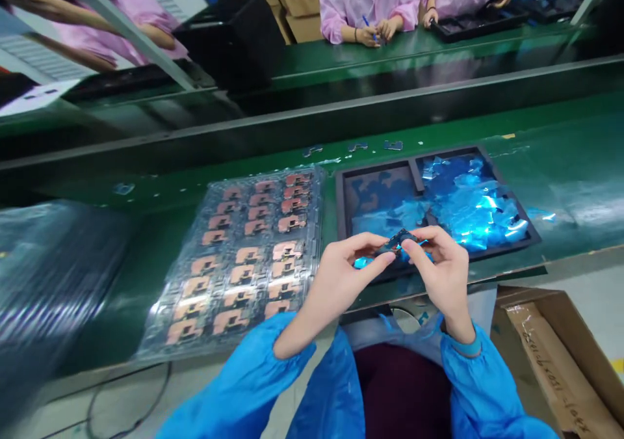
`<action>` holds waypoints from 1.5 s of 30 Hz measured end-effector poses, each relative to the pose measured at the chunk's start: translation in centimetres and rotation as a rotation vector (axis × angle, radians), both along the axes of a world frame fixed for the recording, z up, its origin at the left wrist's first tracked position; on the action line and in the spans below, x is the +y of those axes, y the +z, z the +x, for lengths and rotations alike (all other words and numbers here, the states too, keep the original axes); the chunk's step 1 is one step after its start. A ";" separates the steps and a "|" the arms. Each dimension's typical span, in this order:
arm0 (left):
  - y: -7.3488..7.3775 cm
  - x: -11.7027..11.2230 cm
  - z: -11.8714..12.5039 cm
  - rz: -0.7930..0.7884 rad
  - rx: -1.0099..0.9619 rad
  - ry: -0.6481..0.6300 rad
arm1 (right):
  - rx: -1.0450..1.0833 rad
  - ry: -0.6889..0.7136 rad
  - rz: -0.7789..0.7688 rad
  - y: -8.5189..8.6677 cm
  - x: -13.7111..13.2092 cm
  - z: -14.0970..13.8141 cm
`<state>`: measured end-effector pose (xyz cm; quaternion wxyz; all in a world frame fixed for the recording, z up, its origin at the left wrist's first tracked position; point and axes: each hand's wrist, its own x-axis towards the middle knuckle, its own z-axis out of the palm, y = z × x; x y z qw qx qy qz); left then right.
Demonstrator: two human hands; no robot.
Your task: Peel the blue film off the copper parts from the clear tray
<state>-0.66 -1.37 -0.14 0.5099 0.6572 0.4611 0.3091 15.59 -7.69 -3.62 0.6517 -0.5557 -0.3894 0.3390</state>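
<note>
Between my two hands is a small dark circuit board (400, 239), held above the near edge of a black divided tray (341, 205). My left hand (348, 263) pinches its left side with thumb and fingers. The thumb of my right hand (441, 263) presses on its right side, fingers curled behind. Blue film pieces (482, 205) fill the tray's right compartment and part of the left one. On the left, a clear plastic tray (263, 237) holds rows of copper-coloured parts. The board's underside is hidden by my fingers.
Stacked clear trays (58, 283) stand far left. Several small boards (358, 147) lie along the back of the green bench (146, 224). An open cardboard box (550, 361) sits at lower right. Across the bench, people in pink (370, 3) work beside a black bin (229, 36).
</note>
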 end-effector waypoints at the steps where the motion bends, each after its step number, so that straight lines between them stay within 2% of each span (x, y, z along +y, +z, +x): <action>1: -0.2 -0.4 -0.4 0.023 0.017 0.022 | -0.011 0.009 0.003 0.0 -0.3 -0.3; 4: -0.8 -1.3 -1.4 0.028 0.014 0.048 | -0.067 0.024 -0.018 0.1 -1.0 -0.7; 9: -1.3 -2.5 -1.7 0.003 -0.098 0.046 | -0.212 0.010 -0.032 0.1 -1.4 -0.9; 15: -2.5 -3.9 -1.1 0.008 -0.210 0.147 | -0.664 -0.211 0.153 0.1 -2.2 -2.4; 18: -2.7 -4.4 -1.2 0.016 -0.240 0.149 | -0.822 -0.284 0.189 -0.1 -2.3 -3.1; 23: -2.3 -4.6 -1.9 -0.181 -0.351 0.057 | -0.916 -0.336 0.290 -0.6 -2.6 -3.0; 28: -2.7 -4.7 -2.2 -0.364 -0.450 0.099 | -0.921 -0.275 0.274 -1.4 -3.5 -2.6; 35: -3.0 -4.1 -2.3 -0.571 -0.625 0.048 | -1.020 -0.226 0.363 -1.9 -3.8 -2.1; 40: -3.2 -3.3 -2.4 -0.629 -0.707 0.104 | -0.957 -0.050 0.465 -2.0 -4.1 -1.8; 45: -3.2 -2.6 -2.5 -0.612 -0.737 0.150 | -1.030 -0.020 0.538 -2.4 -4.7 -1.5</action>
